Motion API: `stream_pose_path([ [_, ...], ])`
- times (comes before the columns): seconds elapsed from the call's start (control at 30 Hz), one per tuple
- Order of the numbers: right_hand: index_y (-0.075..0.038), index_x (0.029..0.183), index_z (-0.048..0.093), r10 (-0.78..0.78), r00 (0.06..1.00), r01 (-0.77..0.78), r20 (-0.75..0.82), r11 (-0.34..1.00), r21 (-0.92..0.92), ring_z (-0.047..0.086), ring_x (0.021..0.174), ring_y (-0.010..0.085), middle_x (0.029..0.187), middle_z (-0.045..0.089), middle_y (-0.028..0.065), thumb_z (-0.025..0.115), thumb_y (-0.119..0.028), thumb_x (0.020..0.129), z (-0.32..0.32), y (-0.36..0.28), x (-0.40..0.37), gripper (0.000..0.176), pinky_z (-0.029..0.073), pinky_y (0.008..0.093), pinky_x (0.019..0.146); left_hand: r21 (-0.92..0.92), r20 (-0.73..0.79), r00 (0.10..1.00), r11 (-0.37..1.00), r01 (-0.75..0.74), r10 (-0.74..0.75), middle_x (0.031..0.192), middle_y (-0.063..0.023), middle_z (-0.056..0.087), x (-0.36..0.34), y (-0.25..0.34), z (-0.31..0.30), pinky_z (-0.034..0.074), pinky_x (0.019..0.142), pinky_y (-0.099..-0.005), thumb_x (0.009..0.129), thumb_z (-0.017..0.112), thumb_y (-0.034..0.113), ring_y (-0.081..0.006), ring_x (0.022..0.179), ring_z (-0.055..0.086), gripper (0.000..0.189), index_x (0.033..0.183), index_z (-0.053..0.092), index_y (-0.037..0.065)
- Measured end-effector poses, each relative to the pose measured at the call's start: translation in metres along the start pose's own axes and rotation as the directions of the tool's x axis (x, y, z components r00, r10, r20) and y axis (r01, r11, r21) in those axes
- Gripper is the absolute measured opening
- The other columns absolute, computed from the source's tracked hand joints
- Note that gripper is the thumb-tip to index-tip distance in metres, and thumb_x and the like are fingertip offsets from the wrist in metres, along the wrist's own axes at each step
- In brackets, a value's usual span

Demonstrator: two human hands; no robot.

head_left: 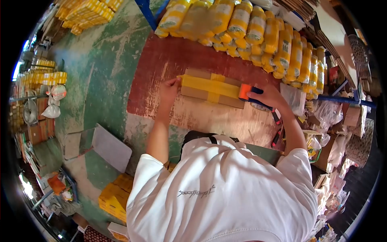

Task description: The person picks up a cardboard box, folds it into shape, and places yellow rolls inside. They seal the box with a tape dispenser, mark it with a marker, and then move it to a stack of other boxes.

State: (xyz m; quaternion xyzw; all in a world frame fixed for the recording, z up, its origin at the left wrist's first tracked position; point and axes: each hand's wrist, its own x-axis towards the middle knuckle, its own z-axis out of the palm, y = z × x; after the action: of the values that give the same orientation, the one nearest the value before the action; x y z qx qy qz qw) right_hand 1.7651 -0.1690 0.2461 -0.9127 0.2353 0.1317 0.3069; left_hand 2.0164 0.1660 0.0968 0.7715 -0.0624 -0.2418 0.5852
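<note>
A long, narrow cardboard box lies on the worn red-and-bare-wood tabletop. Yellow packing tape runs lengthwise along its top, and a shorter yellow strip crosses the middle. At the box's right end, my right hand is wrapped around a tape dispenser with an orange front and dark blue body. My left hand is at the left end, fingertips pinched together at the tape's loose end. To the right of the box, a red-and-black hand tool is partly hidden by my right forearm.
Yellow-wrapped bundles are piled along the table's far edge. A second red-and-black tool lies at the right side. A folding chair stands on the green floor to the left, with yellow packages nearer me. Clear plastic bags crowd the right.
</note>
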Motion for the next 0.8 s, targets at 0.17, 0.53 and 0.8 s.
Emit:
stream_pose_path([
  [0.17, -0.001, 0.084, 0.075, 0.012, 1.0, -0.013, -0.022, 0.998, -0.058, 0.07, 0.068, 0.0321, 0.071, 0.069, 0.0203, 0.073, -0.07, 0.079, 0.011, 0.019, 0.006, 0.069, 0.051, 0.044, 0.062, 0.459, 0.011, 0.999, 0.887, -0.043, 0.043, 0.101, -0.0178, 0.072, 0.001, 0.009, 0.003, 0.053, 0.081, -0.0374, 0.098, 0.069, 0.028, -0.0267, 0.087, 0.067, 0.039, 0.125, 0.067, 0.001],
  [0.53, -0.006, 0.098, 0.077, 0.013, 1.0, -0.014, 0.009, 1.0, 0.017, 0.071, 0.081, 0.0369, 0.088, 0.072, 0.0236, 0.069, -0.074, 0.079, 0.005, 0.002, -0.003, 0.071, 0.053, 0.0454, 0.072, 0.633, 0.439, 0.633, 0.281, -0.721, 0.638, 0.158, -0.0265, 0.038, -0.06, 0.063, 0.027, 0.034, 0.117, -0.0531, 0.093, 0.068, 0.045, -0.0431, 0.144, 0.04, 0.078, 0.151, 0.042, 0.0],
  [0.8, -0.005, 0.1, 0.077, 0.065, 0.998, -0.065, 0.027, 0.998, 0.011, 0.07, 0.083, 0.0386, 0.092, 0.073, 0.0251, 0.068, -0.08, 0.074, 0.02, 0.048, 0.008, 0.08, 0.053, 0.0466, 0.075, 0.663, 0.605, 0.642, 0.149, -0.734, 0.471, 0.164, -0.0276, 0.027, -0.083, 0.073, 0.058, 0.021, 0.125, -0.0495, 0.088, 0.066, 0.061, -0.0398, 0.154, 0.024, 0.106, 0.157, 0.024, -0.008],
])
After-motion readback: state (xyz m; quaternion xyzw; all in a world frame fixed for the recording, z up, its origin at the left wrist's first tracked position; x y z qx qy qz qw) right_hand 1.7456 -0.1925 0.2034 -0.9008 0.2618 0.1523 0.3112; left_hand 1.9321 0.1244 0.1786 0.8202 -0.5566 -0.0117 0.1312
